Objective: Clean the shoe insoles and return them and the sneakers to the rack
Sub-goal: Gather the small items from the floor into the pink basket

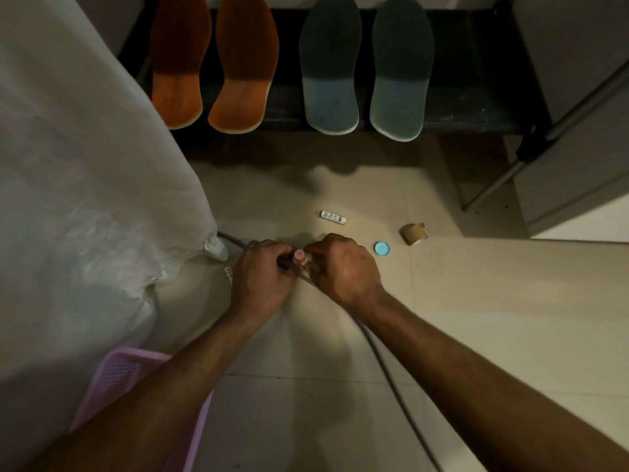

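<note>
On the dark rack shelf [476, 107] the orange insoles [214, 63] lay as a pair at the left, the blue-grey insoles [366, 66] just beside them at the right, all four flat, heels overhanging the shelf's front edge, their far halves in shadow. Below them, over the tiled floor [476, 318], my left hand [260, 279] was curled round a small pink-tipped object [299, 256]; what it was, I could not tell. My right hand [343, 267] met it there, fingers bent in and pinching at that same tip. A grey cable [381, 362] ran beneath both hands.
</note>
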